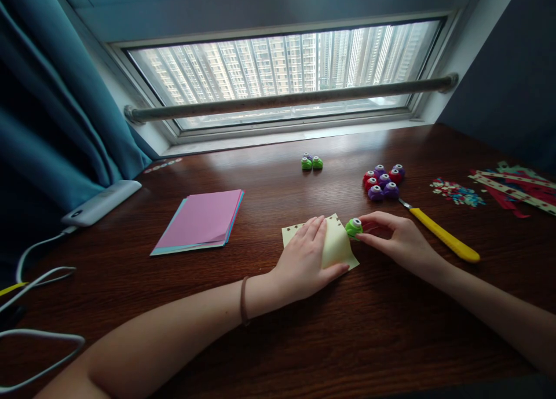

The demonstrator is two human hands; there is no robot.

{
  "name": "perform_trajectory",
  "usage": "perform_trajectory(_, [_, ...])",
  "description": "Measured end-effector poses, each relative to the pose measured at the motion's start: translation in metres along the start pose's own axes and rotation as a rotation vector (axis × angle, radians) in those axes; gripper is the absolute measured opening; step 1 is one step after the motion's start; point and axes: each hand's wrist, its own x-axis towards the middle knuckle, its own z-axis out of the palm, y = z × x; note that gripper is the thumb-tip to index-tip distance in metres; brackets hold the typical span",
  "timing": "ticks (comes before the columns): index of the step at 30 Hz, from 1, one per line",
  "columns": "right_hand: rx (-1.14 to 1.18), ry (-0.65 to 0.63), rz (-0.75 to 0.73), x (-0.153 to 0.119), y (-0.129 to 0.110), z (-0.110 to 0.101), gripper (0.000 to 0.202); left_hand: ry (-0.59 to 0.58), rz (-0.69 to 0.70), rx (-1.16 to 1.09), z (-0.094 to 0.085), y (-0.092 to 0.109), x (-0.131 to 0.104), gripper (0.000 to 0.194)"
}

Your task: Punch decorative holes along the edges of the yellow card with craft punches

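My left hand (304, 254) lies flat on a pale yellow sheet of paper (336, 245), fingers stretched out and thumb apart. Small star-shaped holes run along the sheet's far edge, and its right part bulges up off the table. Between the thumb and fingers of my right hand (397, 237) is a small green craft punch (354, 228), right at the paper's right edge. Whether the paper sits in the punch's slot, I cannot tell.
A stack of coloured paper (200, 216), pink on top, lies left. Several purple and red punches (384, 182) stand right, beside a yellow-handled craft knife (445, 234). Farther right are confetti (458, 191) and punched strips (516, 187). More punches (311, 162) stand toward the window; a white power bank (102, 202) lies left.
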Motion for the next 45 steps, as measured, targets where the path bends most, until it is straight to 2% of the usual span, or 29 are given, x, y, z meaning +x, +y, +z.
perform_trajectory(6, [0.024,0.003,-0.001,0.0009,0.0037,0.0018,0.026,0.007,0.009,-0.004,0.001,-0.0007,-0.0002,0.085])
perform_trajectory(16, [0.022,0.018,-0.149,0.0003,-0.0013,0.0024,0.019,-0.005,0.002,0.018,0.0012,-0.0001,-0.0001,0.09])
perform_trajectory(26, [-0.068,-0.015,-0.208,0.0011,0.0084,0.0004,0.02,-0.011,0.004,0.025,-0.0002,-0.0002,-0.0011,0.091])
perform_trajectory(33, [-0.147,-0.143,-0.236,0.0022,0.0052,0.0002,0.022,-0.013,0.026,0.05,0.002,-0.0009,-0.0008,0.097])
perform_trajectory(37, [-0.138,-0.163,-0.217,0.0009,0.0062,0.0018,0.023,-0.029,0.026,0.059,0.0004,0.001,-0.0015,0.099])
perform_trajectory(45, [-0.222,-0.109,-0.251,0.0014,0.0058,0.0028,0.023,-0.056,0.041,0.064,-0.0027,0.0014,-0.0007,0.099])
